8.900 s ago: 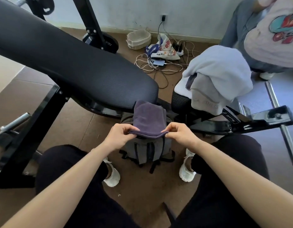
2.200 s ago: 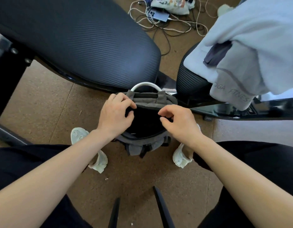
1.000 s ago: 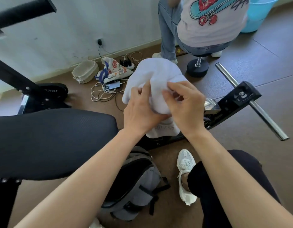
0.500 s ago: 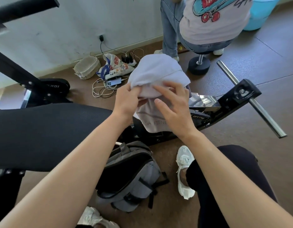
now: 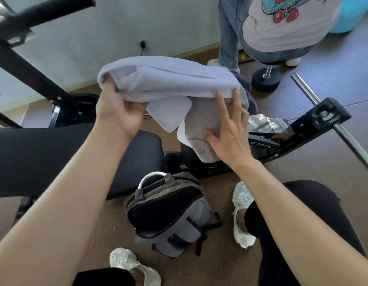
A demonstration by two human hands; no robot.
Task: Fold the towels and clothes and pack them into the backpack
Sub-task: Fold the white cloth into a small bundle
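A pale lavender towel [image 5: 170,79] is lifted off the bench. My left hand [image 5: 119,112] grips its left end from below, fingers curled into the cloth. My right hand [image 5: 228,129] lies with spread straight fingers against a light grey printed garment [image 5: 197,129] hanging beneath the towel. A dark purple cloth [image 5: 250,98] peeks out behind them on the right. The grey backpack [image 5: 170,213] stands on the floor between my feet, its main compartment unzipped and dark inside.
A black padded bench [image 5: 44,157] spans the left. The bench's black frame and steel bar [image 5: 323,120] run to the right. Another person [image 5: 282,27] sits on a stool at the back. My white shoes [image 5: 243,213] flank the backpack.
My left hand has pulled the lavender towel up and leftward, spreading it out. My right hand has opened flat against the grey garment. The view tilted down a little.
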